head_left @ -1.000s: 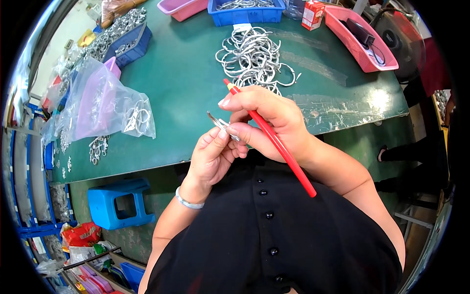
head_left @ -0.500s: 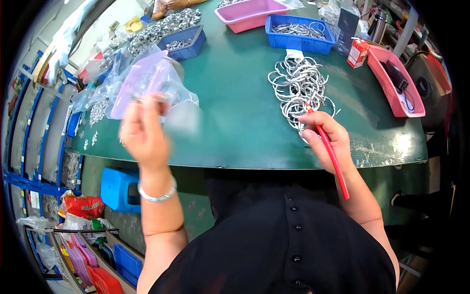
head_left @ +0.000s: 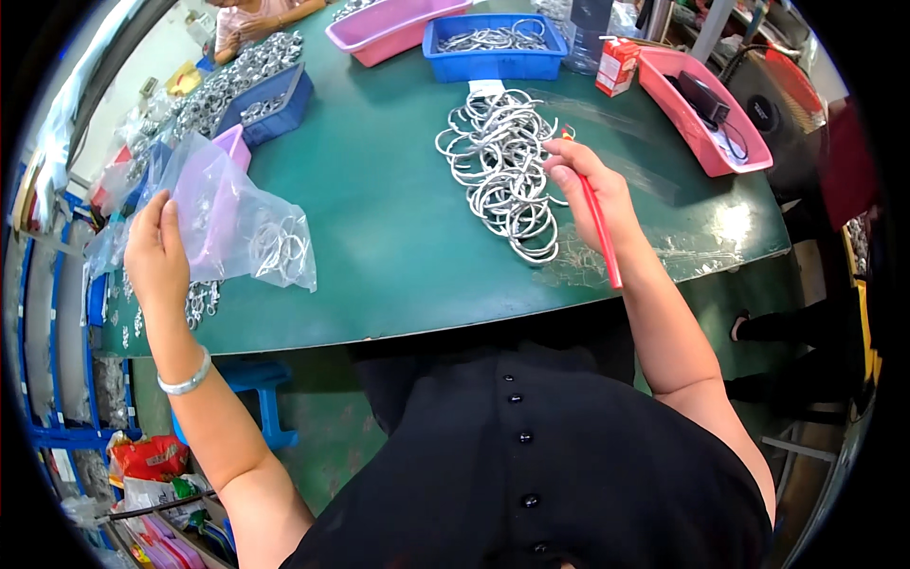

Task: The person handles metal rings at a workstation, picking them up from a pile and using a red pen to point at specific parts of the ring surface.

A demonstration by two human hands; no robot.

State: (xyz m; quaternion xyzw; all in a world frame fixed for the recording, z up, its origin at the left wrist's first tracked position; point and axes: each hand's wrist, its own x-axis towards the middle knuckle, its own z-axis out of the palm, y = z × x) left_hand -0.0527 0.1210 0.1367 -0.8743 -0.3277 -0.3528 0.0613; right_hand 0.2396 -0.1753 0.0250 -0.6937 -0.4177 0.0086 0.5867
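My left hand (head_left: 154,254), with a silvery bangle at the wrist, is at the left with its fingers closed on the edge of a clear plastic bag (head_left: 242,204). Several silver rings (head_left: 281,248) lie in the bag's right corner. Part of a pink-purple tray (head_left: 213,223) shows through and behind the bag. On the right, my right hand (head_left: 602,190) is closed around a slim red pen (head_left: 601,232), its tip pointing away from me. Just left of that hand lies a heap of silver open rings (head_left: 507,171) on the green table.
Beyond the heap stands a blue tray (head_left: 498,66) with rings, beside a pink tray (head_left: 393,33). Another blue tray (head_left: 275,109) and a pile of small metal parts (head_left: 223,90) are at far left. A pink basket (head_left: 701,114) and red carton (head_left: 618,68) stand right. Someone sits opposite.
My left hand has moved left and toward me, and the bag now hangs spread with rings in its corner. The right hand keeps the pen beside the heap. The whole view has shifted.
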